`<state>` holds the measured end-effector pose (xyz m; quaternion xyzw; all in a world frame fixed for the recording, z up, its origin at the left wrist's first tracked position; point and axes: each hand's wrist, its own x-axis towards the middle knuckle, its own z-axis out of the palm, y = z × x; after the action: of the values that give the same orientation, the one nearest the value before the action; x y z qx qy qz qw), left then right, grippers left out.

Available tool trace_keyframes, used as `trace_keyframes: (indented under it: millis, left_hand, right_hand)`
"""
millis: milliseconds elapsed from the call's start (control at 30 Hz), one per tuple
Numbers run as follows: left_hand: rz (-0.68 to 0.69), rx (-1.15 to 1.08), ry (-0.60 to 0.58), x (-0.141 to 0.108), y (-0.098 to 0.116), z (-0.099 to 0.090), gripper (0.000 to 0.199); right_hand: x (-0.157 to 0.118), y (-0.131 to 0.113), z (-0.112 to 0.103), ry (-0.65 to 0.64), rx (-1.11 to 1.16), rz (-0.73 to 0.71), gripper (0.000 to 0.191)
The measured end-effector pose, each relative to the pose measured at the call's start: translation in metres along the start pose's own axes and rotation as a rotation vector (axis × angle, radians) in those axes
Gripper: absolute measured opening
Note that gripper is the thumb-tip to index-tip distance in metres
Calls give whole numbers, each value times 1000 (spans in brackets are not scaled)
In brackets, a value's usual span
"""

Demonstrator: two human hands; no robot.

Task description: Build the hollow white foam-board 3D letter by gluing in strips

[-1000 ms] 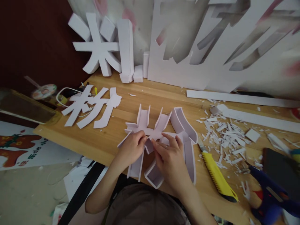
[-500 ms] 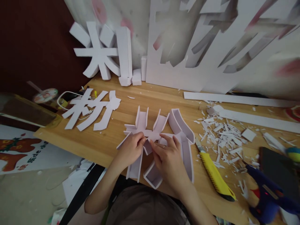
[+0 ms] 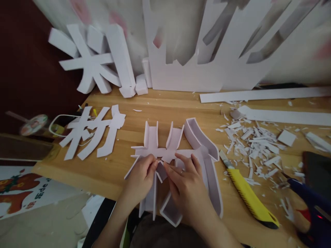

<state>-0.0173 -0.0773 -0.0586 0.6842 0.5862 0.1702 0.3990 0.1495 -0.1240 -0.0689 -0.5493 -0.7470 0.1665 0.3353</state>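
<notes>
A white foam character with raised side walls (image 3: 204,151) lies on the wooden table near its front edge. Over its left part is my left hand (image 3: 141,175), thumb and index finger pinched at a small white strip (image 3: 160,162) near the middle of the character. My right hand (image 3: 187,182) comes in from the other side, its thumb and index finger closed on the same small strip, its other fingers bent over the character. The fingers partly hide the strip and the walls beneath.
A yellow cutter (image 3: 250,196) lies right of the character, beside foam scraps (image 3: 258,144) and a blue glue gun (image 3: 314,206). Flat white cut-outs (image 3: 106,132) are on the left. White block shapes (image 3: 91,67) and a cut foam sheet (image 3: 181,79) stand at the back.
The camera view has tilted and shifted, so the table items sit differently in frame. Both hands remain close together at the character's middle, slightly lower relative to it.
</notes>
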Motion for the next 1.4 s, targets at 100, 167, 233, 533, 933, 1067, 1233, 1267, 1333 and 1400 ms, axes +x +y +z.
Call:
trace_keyframes:
  millis: [100,167,233,533,933,1067,1233,1267,1333,1400]
  left_hand:
    - [-66,7,-22,-1,2,0,31]
    - [-96,-7,-37,-1,3,0,30]
    - [-112,-16,-49,-1,3,0,30]
    - [-102,40,-51,-10,-1,0,28]
    - [-58,138,-58,-12,-5,-3,27]
    - [-74,94,-61,-9,-1,-5,29]
    - [-78,29,-47,-4,2,-5,29]
    - [-78,23,-46,-3,2,-5,29]
    - [-71,19,-51,-2,2,-5,29]
    - [-54,24,-61,-1,1,-5,29]
  right_hand:
    - [-1,-1,-1,2,29,38,38]
    - [-1,0,-2,-21,16,47,37]
    - [-1,2,-3,-43,-24,26,36]
    - [3,14,-10,-122,-128,-107,36]
    - [5,14,-11,-129,-114,-56,36]
    - [3,9,-10,-142,-92,-32,39]
    - [4,3,-11,-140,-26,26,44]
    - [5,2,-10,-129,-11,38,44]
    - [6,1,-9,-102,14,53,43]
    - [6,0,-7,-81,25,54,41]
